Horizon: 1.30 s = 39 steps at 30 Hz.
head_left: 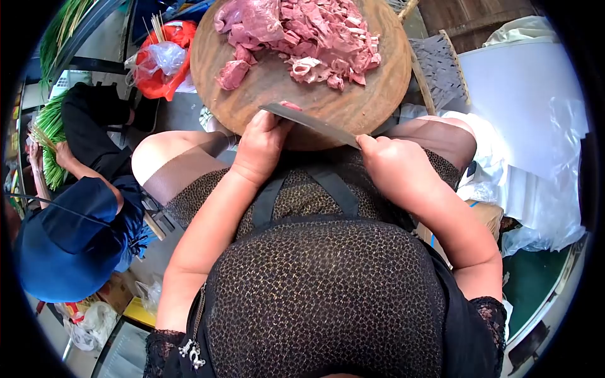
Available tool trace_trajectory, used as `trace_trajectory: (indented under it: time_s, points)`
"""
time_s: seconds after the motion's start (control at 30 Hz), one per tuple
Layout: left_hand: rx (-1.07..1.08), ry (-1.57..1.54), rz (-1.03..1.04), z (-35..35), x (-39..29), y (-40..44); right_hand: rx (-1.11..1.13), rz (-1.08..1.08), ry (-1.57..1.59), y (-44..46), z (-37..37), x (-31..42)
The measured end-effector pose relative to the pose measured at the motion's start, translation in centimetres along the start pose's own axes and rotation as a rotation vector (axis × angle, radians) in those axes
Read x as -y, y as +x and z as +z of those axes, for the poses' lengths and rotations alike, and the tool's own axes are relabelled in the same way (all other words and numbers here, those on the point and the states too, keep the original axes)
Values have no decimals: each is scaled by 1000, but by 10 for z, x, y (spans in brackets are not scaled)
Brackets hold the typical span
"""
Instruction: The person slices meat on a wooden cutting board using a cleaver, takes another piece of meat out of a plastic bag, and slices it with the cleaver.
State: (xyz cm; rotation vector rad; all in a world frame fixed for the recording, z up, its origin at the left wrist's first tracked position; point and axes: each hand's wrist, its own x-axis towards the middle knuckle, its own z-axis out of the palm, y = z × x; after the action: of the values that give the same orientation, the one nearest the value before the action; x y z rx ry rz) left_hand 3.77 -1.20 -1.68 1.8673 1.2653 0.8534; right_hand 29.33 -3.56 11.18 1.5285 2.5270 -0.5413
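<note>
A round wooden chopping board [217, 94] lies in front of my knees. On its far half is a heap of cut raw meat [328, 38] next to a larger uncut lump [252, 20]. My right hand [394, 167] grips a knife [315, 125] by the handle, its blade slanting leftward over the near edge of the board. Close to the blade's far end, my left hand [259, 145] is closed, its fingers curled around a small piece of meat [290, 105]. The blade and fingers partly hide that piece.
Left of the board sits a red plastic bag [170, 60] with thin sticks. Another person in a blue hat [69, 239] handles green stalks [51, 129] at the left. A white sheet-like surface [520, 94] with clear plastic stands at the right, near a woven grey seat [438, 69].
</note>
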Motion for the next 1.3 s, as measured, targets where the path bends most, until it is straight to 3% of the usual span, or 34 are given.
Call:
trace_trajectory:
  time_s: [0.07, 0.17, 0.33, 0.5, 0.6, 0.67, 0.7, 0.77, 1.0, 1.07, 1.2, 1.3]
  points:
    - [-21, 214, 208, 1, 4, 1, 61, 12, 11, 11, -3, 4]
    - [-46, 464, 336, -5, -2, 0, 57, -30, 75, 41, 7, 8]
    - [-69, 453, 339, -5, 4, -4, -44, -71, 111, 69, 28, -2]
    - [-68, 406, 323, -4, 2, -6, -200, -56, 149, 36, 17, -12]
    - [-86, 359, 333, -2, 2, -2, -132, -41, 138, 7, 5, -11]
    - [-41, 82, 72, 5, 10, -3, -145, -68, 153, -3, 7, -16]
    - [-36, 80, 72, 4, 9, -2, -118, -42, 150, -6, 9, -18]
    - [-71, 177, 232, 0, 4, 2, -90, -15, 149, -8, 10, -19]
    - [-57, 229, 277, -1, 5, 1, 44, -39, 155, 10, 6, -13]
    - [-70, 384, 354, -3, 4, 0, 53, -53, 136, 26, 9, 1]
    - [-61, 462, 354, -9, 4, -6, 5, -71, 156, 59, 19, 13]
    - [82, 572, 285, -22, -11, -11, 10, -65, 132, 57, 19, 9]
